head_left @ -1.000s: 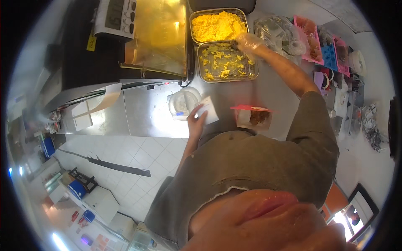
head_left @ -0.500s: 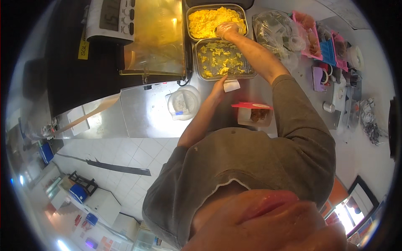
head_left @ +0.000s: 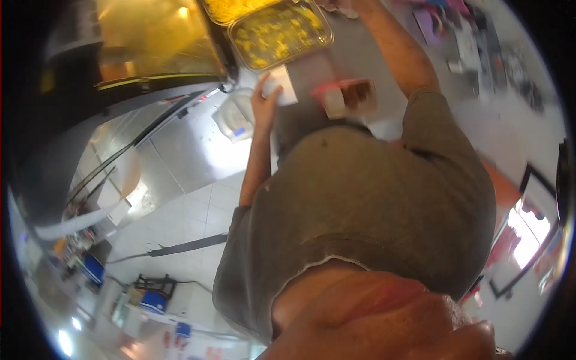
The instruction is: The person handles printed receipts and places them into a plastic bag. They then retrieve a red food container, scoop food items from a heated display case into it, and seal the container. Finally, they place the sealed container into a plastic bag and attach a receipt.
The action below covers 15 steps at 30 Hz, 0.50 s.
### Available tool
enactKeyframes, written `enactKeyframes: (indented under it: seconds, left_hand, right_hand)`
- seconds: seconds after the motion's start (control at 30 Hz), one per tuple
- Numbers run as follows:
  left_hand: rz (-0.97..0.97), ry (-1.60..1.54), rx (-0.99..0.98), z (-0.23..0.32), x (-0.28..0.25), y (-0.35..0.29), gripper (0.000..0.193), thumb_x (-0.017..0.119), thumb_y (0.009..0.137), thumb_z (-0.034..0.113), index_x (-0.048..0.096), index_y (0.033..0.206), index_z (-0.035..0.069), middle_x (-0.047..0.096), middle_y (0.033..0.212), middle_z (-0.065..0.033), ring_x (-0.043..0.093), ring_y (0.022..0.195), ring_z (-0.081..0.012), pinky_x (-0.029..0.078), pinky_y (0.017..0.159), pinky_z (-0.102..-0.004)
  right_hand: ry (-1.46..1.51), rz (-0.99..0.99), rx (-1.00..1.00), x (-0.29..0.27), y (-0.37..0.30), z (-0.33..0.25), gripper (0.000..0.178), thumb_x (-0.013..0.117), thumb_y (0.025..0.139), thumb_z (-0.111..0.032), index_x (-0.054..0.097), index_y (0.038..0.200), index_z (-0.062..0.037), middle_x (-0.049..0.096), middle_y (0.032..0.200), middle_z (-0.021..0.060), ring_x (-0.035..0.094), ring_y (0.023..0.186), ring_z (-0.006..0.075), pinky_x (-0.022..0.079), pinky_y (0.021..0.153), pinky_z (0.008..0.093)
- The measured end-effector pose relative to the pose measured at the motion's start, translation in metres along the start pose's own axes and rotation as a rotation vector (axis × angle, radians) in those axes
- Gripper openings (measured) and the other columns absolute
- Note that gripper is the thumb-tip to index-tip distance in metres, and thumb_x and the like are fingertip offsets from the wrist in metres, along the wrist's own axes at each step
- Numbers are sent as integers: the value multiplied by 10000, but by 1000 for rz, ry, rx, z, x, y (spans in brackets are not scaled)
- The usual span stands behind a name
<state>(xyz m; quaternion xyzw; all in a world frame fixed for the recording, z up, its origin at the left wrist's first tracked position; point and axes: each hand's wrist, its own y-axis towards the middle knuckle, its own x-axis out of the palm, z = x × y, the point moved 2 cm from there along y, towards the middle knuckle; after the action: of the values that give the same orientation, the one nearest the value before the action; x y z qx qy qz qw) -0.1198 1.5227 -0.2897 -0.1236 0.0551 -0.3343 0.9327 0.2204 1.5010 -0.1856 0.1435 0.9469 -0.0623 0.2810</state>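
My left hand (head_left: 264,103) is closed, thumb and fingers around a white piece that looks like folded paper (head_left: 284,84), below the near tray. That near mesh tray (head_left: 330,37) carries scattered yellow crumbly bits. Beyond it, a second tray is cut off by the top edge and holds a thick layer of yellow crumbly food (head_left: 237,7), perhaps egg. At the top edge, right of the trays, my right hand (head_left: 339,6) is smeared by motion and partly out of view. It seems to wear a clear glove; whether it holds anything is hidden.
Between my arms on the steel counter sits a small container with a red lid (head_left: 336,90) and brown contents, blurred. A clear plastic tub (head_left: 235,115) stands left of my left forearm. A machine with a yellowish glass front (head_left: 153,42) fills the upper left.
The whole view has swung, so the trays sit higher and further left. My right hand has left the yellow food in the far tray and moved right. More of the white paper shows.
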Motion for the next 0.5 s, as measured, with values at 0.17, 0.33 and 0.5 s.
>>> enactKeyframes:
  seconds: [0.17,0.33,0.5]
  left_hand:
    - [-106,-88,-61,-29,-5,-8,449,725,823,52,599,1246,-28,622,1189,-130,592,1060,-185,487,913,-305]
    - [-73,53,-37,-4,0,-15,455,757,814,89,610,1226,-36,628,1182,-135,610,1042,-198,497,898,-316]
    - [-102,103,17,30,4,-18,513,775,792,63,582,1257,-39,629,1181,-144,624,1026,-202,516,873,-302]
  right_hand:
    - [15,163,-7,15,-182,13,286,640,932,-296,629,1088,-57,627,810,41,548,626,149,461,563,283]
    - [85,606,446,119,-299,54,414,678,890,-262,584,1242,-67,686,1049,113,654,956,222,531,819,328]
    - [-627,392,447,168,-294,74,609,646,829,-145,402,1384,-93,509,1319,225,568,1105,430,437,979,508]
